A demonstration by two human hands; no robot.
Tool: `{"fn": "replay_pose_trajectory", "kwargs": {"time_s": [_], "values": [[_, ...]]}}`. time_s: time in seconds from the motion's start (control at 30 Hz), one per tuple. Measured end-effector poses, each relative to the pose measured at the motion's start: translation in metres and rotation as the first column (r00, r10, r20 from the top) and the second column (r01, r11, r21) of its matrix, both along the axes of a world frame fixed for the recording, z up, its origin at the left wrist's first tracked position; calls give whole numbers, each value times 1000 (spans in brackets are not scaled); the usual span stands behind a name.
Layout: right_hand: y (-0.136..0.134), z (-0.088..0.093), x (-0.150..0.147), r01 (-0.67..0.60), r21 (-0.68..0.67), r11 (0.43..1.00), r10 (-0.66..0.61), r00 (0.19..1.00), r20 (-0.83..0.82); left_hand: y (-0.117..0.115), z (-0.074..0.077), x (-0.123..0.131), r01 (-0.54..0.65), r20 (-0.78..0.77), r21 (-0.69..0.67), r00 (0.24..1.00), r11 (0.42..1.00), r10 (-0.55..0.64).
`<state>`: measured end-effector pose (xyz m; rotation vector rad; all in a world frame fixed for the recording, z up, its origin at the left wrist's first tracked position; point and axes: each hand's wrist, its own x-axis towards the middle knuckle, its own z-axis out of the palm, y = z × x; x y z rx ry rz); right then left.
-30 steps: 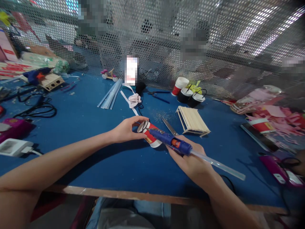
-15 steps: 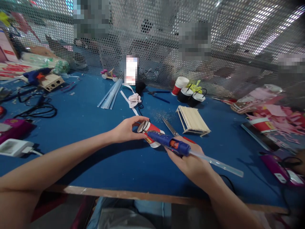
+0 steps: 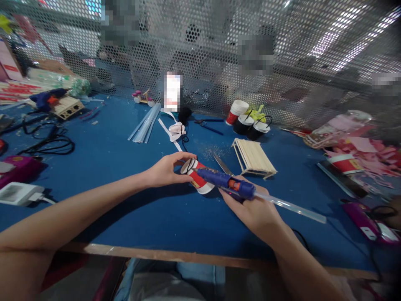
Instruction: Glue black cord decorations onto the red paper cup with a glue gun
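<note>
A red and white paper cup (image 3: 198,180) lies on its side on the blue table (image 3: 125,196). My left hand (image 3: 166,170) is closed around the cup's narrow end. My right hand (image 3: 253,209) grips a blue glue gun (image 3: 227,183) whose tip points at the upper side of the cup near my left fingers. A clear glue stick (image 3: 291,207) juts out of the back of the gun to the right. Scissors (image 3: 223,166) lie just behind the cup.
A rack of wooden sticks (image 3: 253,158) stands behind the hands. Cups (image 3: 247,119) and pliers (image 3: 207,123) sit near the mesh wall (image 3: 282,62). Glue sticks (image 3: 145,122) and white ribbon (image 3: 175,131) lie mid-table. Cables (image 3: 46,140), another glue gun (image 3: 46,100) left; pink paper clutter (image 3: 360,150) right.
The glue gun has shifted slightly up and right and levelled out, its tip staying at the cup. My left hand and the cup have barely moved.
</note>
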<state>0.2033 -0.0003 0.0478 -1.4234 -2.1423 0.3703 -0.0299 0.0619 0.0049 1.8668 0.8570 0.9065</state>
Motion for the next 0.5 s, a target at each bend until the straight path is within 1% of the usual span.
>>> {"fn": "replay_pose_trajectory", "kwargs": {"time_s": [0.1, 0.2, 0.33, 0.4, 0.5], "values": [[4, -1, 2, 19, 38, 999, -20, 1000, 2, 0, 1, 0, 27, 34, -6, 999, 1000, -26], [7, -1, 4, 18, 105, 994, -24, 998, 56, 0, 1, 0, 47, 61, -16, 997, 999, -46], [10, 1, 3, 7, 185, 983, -31, 991, 129, 0, 0, -1, 59, 55, -9, 997, 998, -58], [11, 2, 3, 7, 199, 980, -36, 989, 145, 1, -1, -2, 62, 53, -7, 997, 998, -61], [13, 4, 2, -11, 185, 983, -16, 989, 145, 1, -1, -2, 65, 60, 0, 996, 998, -65]]}}
